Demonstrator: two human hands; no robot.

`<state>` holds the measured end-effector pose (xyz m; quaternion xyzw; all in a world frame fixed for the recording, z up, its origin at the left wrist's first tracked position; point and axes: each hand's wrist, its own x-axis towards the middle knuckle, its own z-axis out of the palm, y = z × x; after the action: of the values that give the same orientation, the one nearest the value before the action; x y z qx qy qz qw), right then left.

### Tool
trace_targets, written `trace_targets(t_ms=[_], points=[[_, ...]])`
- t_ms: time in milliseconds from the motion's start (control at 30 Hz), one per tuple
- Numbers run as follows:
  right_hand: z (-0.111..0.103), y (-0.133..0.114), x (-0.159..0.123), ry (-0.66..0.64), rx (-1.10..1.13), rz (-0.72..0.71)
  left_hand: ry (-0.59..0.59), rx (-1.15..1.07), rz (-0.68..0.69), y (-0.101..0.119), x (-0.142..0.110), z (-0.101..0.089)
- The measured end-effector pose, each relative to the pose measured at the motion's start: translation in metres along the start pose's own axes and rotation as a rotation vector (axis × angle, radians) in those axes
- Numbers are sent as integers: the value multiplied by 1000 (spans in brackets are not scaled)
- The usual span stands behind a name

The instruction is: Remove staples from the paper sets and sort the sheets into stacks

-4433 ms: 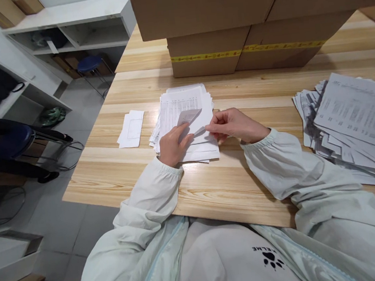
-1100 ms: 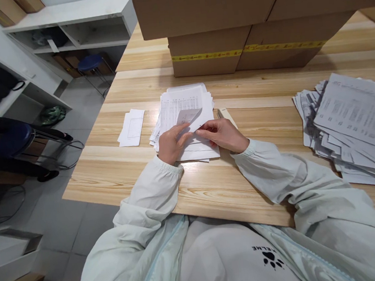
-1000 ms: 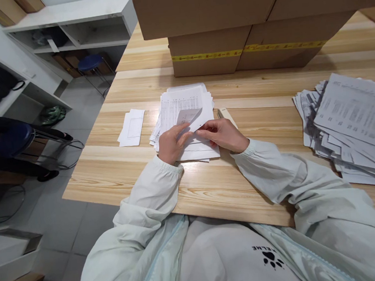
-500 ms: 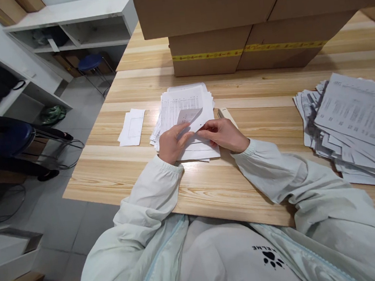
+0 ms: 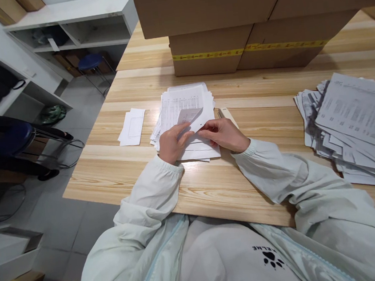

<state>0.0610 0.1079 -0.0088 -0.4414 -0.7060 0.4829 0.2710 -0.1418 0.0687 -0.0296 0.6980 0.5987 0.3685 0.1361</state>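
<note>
A stack of printed sheets (image 5: 179, 100) lies on the wooden table in front of me. Above its near part, a small folded sheet of paper (image 5: 193, 118) is lifted, with its corner curled over. My left hand (image 5: 172, 145) grips this sheet from the left between thumb and fingers. From the right, my right hand (image 5: 224, 135) pinches its edge, fingertips close together. Just behind my right hand lies a narrow beige object (image 5: 228, 116), partly hidden, its kind unclear. A few white paper slips (image 5: 134, 127) rest left of the stack.
A larger messy pile of printed papers (image 5: 361, 115) sits at the right. Stacked cardboard boxes (image 5: 210, 51) with yellow tape stand at the back of the table. Blue stools (image 5: 90, 61), shelves (image 5: 96, 33) and another person's legs (image 5: 5, 157) are off to the left.
</note>
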Motion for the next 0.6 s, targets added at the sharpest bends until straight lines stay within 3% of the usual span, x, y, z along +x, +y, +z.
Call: trace_targets(t_ms=[200, 433, 600], points=[[1, -5, -2, 3, -9, -6, 1, -12, 22, 0, 0, 0], [9, -13, -6, 158, -194, -39, 13, 2, 29, -1, -1, 2], [10, -13, -6, 170, -209, -50, 22, 6, 40, -1, -1, 2]])
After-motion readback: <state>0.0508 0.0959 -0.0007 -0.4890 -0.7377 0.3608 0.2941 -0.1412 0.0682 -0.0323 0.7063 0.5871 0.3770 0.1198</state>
